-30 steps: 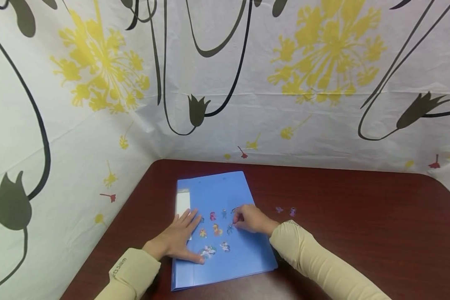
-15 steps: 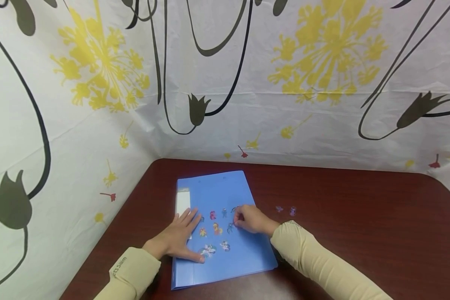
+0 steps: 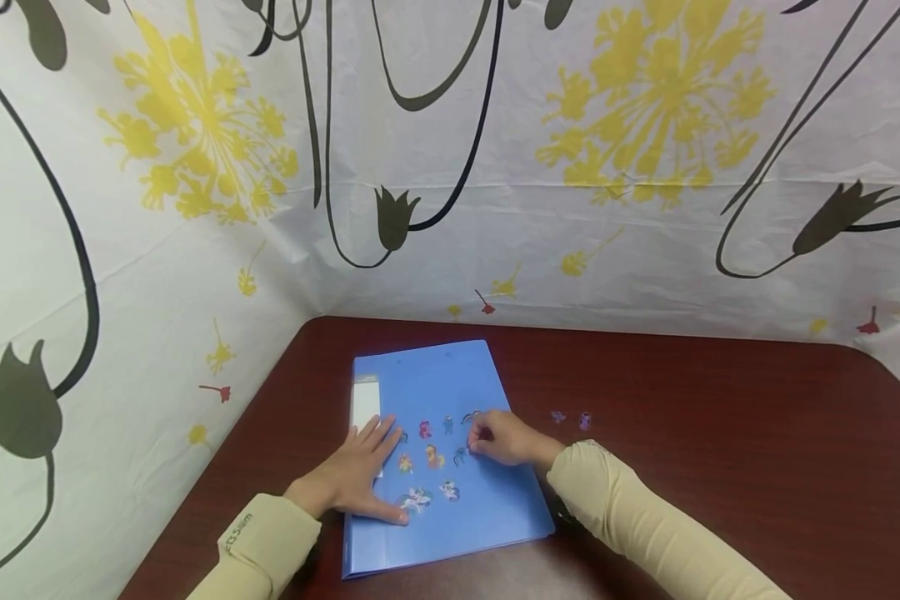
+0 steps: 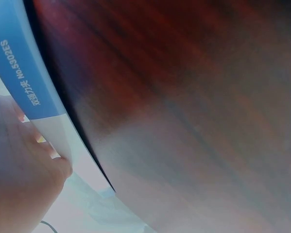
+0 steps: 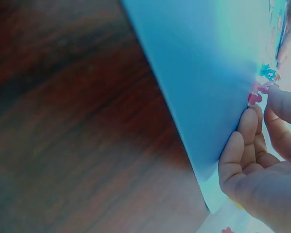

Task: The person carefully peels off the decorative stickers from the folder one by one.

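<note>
Pinching a pink sticker [image 5: 255,98] at the cover of a blue folder [image 3: 487,512], out on the dark red-brown bench [image 3: 720,467]!
Spreading the left hand [image 3: 351,477] loose and flat along the folder's left side, partly over the white label [image 3: 365,398]; gripping that pink sticker in the fingertips of the right hand [image 3: 506,437], just beside the cartoon pony stickers [image 3: 435,457]. Spotting two purple stickers [image 3: 585,422] to the folder's right, lying on streaked wood. Catching pale glare along the near edge, rounding at the far corners, then meeting creased white sheeting [image 3: 450,279] behind and left, showing yellow dandelion heads [image 3: 671,92] and dark tulips [image 3: 395,221].
</note>
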The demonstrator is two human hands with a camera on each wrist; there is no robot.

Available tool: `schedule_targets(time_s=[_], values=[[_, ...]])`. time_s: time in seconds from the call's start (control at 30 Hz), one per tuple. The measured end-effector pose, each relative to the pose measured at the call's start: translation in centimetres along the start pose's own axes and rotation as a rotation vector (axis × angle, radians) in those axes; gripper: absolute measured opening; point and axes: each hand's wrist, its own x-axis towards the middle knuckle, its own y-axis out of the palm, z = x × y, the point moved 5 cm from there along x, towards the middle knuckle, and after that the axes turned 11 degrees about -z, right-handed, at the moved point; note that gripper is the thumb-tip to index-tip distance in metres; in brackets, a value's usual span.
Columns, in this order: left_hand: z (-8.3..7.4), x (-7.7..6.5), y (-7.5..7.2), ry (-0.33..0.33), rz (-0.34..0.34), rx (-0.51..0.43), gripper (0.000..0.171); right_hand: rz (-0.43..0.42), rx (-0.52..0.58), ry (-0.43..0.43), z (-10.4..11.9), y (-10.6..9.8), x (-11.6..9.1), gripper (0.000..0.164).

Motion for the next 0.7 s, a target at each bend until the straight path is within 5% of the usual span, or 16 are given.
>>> schedule_targets(time_s=[0.7], values=[[-0.05,0.01,0.02,-0.004,-0.002,0.014,0.117,0.082,0.137,0.131,-0.55,-0.76,-0.39,0.011]])
